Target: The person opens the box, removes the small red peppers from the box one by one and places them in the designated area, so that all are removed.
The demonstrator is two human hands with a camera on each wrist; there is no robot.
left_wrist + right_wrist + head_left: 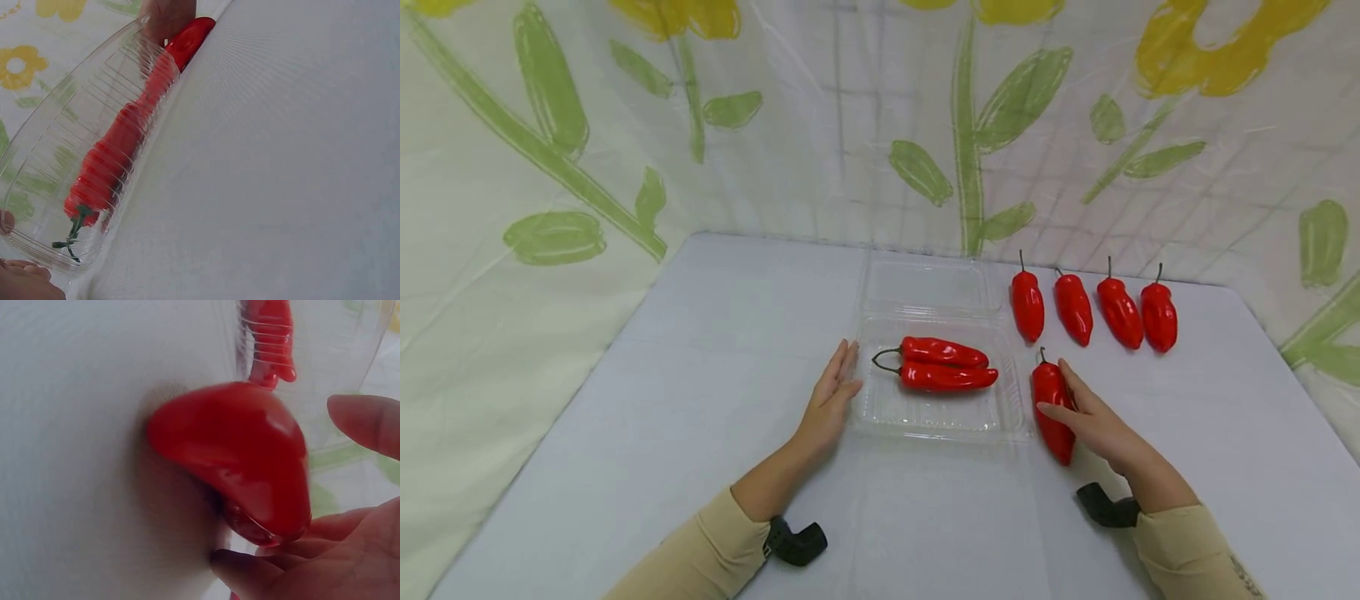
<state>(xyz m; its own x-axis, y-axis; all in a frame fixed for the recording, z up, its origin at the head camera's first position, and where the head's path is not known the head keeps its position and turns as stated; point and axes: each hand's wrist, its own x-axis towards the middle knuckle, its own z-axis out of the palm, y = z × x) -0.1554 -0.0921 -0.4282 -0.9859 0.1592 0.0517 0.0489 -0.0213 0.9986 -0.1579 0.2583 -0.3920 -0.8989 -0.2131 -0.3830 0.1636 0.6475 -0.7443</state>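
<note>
A clear plastic clamshell container lies unfolded on the table, its lid toward the back. Two red peppers lie side by side in its base, green stems pointing left. My left hand rests along the container's left edge, fingers fairly straight; the left wrist view shows its fingers right at the container's end. To the right of the container lies another red pepper. My right hand reaches around that pepper, fingers along its right side. In the right wrist view, the thumb stands over the pepper, apart from it.
Several more red peppers stand in a row at the back right, stems pointing away. A white cloth covers the table. Behind it hangs a flower-printed curtain. Each wrist carries a black device.
</note>
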